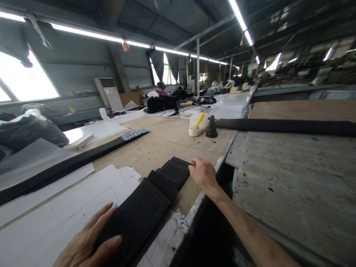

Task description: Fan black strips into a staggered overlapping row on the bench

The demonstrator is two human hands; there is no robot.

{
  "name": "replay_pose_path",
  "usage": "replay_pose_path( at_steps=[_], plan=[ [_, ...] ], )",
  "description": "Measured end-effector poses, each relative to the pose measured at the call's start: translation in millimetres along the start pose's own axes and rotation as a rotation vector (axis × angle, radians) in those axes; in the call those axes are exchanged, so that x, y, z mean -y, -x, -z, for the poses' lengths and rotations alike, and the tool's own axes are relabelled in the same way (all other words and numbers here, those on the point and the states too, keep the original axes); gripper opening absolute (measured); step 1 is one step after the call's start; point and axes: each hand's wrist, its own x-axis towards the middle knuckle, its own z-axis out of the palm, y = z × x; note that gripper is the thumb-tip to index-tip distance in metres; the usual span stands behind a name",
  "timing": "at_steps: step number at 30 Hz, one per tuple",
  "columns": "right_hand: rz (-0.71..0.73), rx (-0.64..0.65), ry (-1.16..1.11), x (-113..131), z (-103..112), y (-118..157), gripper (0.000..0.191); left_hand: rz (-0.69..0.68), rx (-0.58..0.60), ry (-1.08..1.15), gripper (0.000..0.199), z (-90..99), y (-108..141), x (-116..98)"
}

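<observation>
On the near edge of a long bench [167, 144], a fanned row of black fabric pieces [155, 196] lies overlapped like shingles, running from the near left corner out toward the right edge. Left hand [86, 243] rests at the near end of the row, thumb laid flat on top of the nearest piece and fingers [101, 215] spread along its left side, pressing rather than closing round it. Right hand [203, 174] sits at the far end, fingers curled down onto the edge of the last piece; whether they pinch it or only push against it cannot be told from this angle. Under the row: white paper sheets [69, 207] on the left, bare board further out. Step in hand, as I judge it: squaring up or gathering the overlapped pieces between the two hands. Next move would call for drawing the ends together evenly, keeping the pieces flat so the overlap does not buckle, and minding the bench edge just right of the row, where there is a dark gap. Further along lie a long black strip [69, 163], a cream-coloured block with a yellow tool [198, 124] and a small black cone [211, 128]. Another person [160, 88] is at work far down the hall.
</observation>
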Motion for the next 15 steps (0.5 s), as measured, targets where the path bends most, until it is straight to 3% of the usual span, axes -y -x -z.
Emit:
replay_pose_path(
  at_steps=[3,6,9,15],
  plan=[
    [-0.007,0.062,0.060,-1.7,-0.2,-16.9,0.023,0.033,0.054,0.077,0.069,-7.3,-37.4,-46.5],
    [0.020,0.161,0.080,2.3,-2.4,-22.7,0.019,0.059,0.079,0.105,0.068,-17.3,-72.0,-74.2],
    [0.025,0.270,0.091,4.4,-4.7,-29.1,0.023,0.068,0.094,0.099,0.067,-27.9,-88.3,-78.5],
    [-0.010,0.518,0.081,-0.7,-6.2,-53.1,0.030,0.081,0.091,0.146,0.067,-37.5,-88.5,-69.2]
  ],
)
